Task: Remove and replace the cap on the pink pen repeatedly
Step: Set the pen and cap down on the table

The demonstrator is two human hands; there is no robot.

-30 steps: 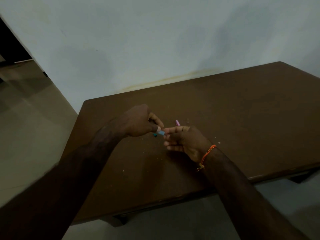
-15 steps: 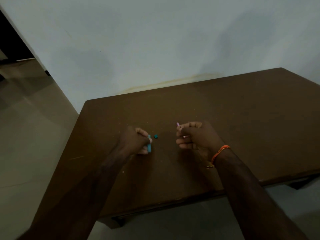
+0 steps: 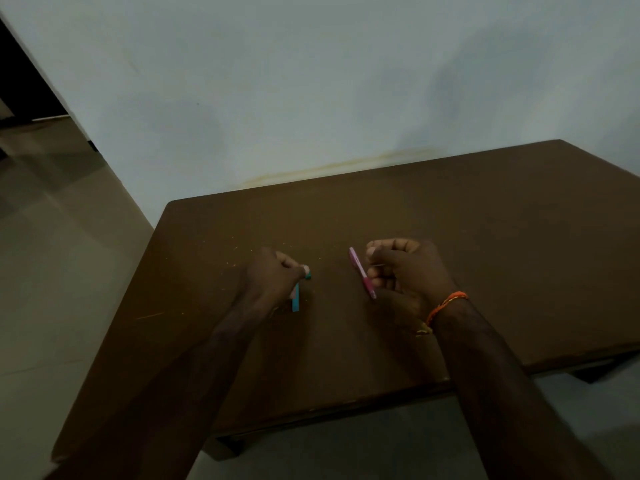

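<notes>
We see dark brown wooden desk (image 3: pixel 450 271) against pale wall (image 3: pixel 311 81), beige tiled floor (image 3: pixel 52 254) at left. Our two hands over desk, well apart. Right hand (image 3: pixel 408 275) closed around slim pink plastic pen (image 3: pixel 362 273); pen tilted, both ends showing beside fingers. Thin orange thread bracelet (image 3: pixel 445 306) on right wrist. Left hand (image 3: pixel 273 282) closed on small turquoise plastic cap (image 3: pixel 295 301); cap sticks out below fist, just over desk. We cannot tell if it touches.

The desk (image 3: pixel 450 254) looks like dark matt wood, faintly scratched. The pink pen (image 3: pixel 362 271) beside the right fingers (image 3: pixel 375 271) looks like smooth plastic. A woven orange thread band (image 3: pixel 445 304) circles that wrist.
</notes>
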